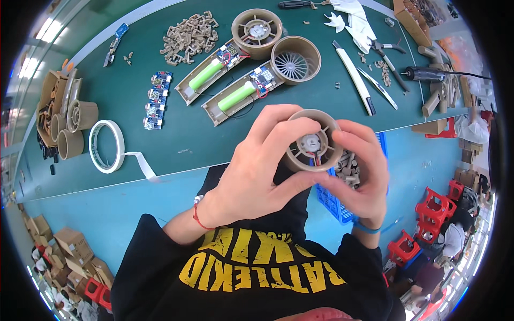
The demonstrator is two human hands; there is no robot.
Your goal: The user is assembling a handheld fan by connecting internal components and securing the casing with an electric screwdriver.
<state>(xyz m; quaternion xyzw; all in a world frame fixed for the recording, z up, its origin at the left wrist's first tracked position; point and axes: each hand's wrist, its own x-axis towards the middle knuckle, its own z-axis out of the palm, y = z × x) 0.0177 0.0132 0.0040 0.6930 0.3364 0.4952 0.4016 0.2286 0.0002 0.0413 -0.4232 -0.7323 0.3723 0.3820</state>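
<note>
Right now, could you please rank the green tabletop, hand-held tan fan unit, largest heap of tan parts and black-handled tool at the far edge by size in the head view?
1. Green tabletop
2. Tan fan unit and heap of tan parts: similar, unranked; the unit looks nearer the camera
3. Black-handled tool

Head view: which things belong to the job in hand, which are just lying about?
Likely in the job:
round fan housing, held by left hand and right hand
two handled housings with green cells
row of circuit boards

Likely lying about, untouched:
white glove
pliers
black screwdriver
</note>
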